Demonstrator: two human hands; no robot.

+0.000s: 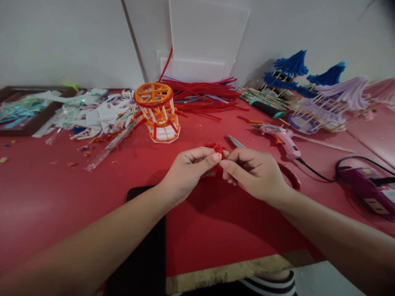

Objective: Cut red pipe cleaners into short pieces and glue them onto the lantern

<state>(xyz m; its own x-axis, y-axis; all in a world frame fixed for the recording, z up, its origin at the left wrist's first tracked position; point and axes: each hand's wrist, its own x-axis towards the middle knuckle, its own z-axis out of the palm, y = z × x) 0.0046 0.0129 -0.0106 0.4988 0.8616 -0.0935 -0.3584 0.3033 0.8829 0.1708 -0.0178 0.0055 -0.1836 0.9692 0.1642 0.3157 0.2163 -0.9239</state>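
Both hands meet over the middle of the red table. My left hand [197,164] pinches a small red fuzzy piece [218,150] between thumb and fingers. On its other side my right hand [248,168] grips the same piece, fingertips nearly touching the left thumb. The piece's lower part is mostly hidden by the fingers. Scissors [236,141] show only their blades beyond my right hand. Partly behind the right wrist is a curved red band [290,176]. An orange and white tower frame [162,113] stands upright past my left hand.
A pink glue gun [285,142] with a black cord lies at right, near a purple device [367,187]. Red pipe cleaners [200,92], white scraps [105,113] and blue-topped models [291,63] line the back. A black phone-like slab [145,246] lies under my left forearm.
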